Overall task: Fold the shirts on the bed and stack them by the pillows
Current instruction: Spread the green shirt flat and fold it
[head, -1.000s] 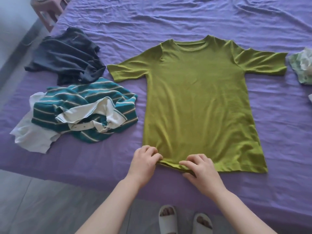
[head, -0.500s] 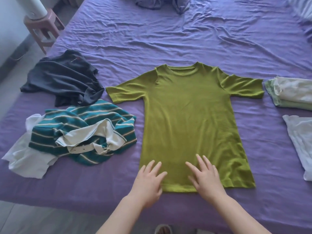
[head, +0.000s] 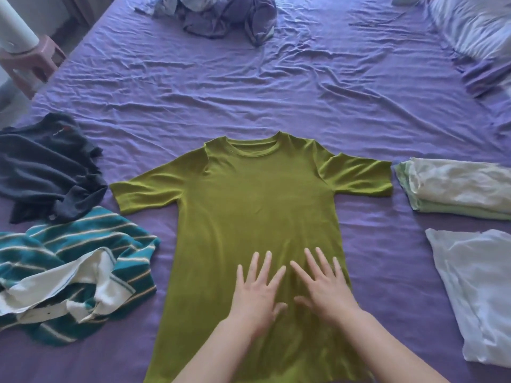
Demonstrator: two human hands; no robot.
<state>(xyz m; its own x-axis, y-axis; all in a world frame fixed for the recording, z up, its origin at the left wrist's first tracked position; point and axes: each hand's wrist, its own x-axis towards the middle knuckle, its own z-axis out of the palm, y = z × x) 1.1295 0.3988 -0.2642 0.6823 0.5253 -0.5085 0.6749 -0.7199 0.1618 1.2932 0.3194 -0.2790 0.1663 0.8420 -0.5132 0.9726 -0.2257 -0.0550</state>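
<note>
A green T-shirt (head: 257, 217) lies spread flat, front up, on a wrinkled purple bed (head: 249, 87), close to the near edge and roughly midway along it. Its collar points toward the far edge and both short sleeves stretch out sideways. The hem reaches the near edge at the bottom of the view.

Both of the person's hands rest palm down on the lower part of the shirt, side by side and nearly touching at the thumbs. The left hand (head: 258, 294) has its fingers straight and spread wide, pressing the cloth. The right hand (head: 326, 288) is the same, fingers straight and fanned out, flat on the fabric. Neither hand grips anything.

Toward the left edge of the bed, a crumpled dark navy shirt (head: 47, 167) lies in a heap. Nearer the near left corner, just beside it, sits a bunched teal shirt with pale stripes (head: 72, 275), its white collar and lining turned outward.

Toward the right edge, a folded pale green and cream garment (head: 453, 189) lies just past the green shirt's right sleeve. Nearer the near right corner is a white garment (head: 478, 294), laid fairly flat.

At the far edge, a rumpled pile of greyish purple cloth (head: 224, 15) sits near the middle. A pillow (head: 472, 26) with pale stripes fills the far right corner. Off the bed, past the far left corner, stands a pink stool (head: 33, 62) with a white cylinder (head: 13, 26) on it.
</note>
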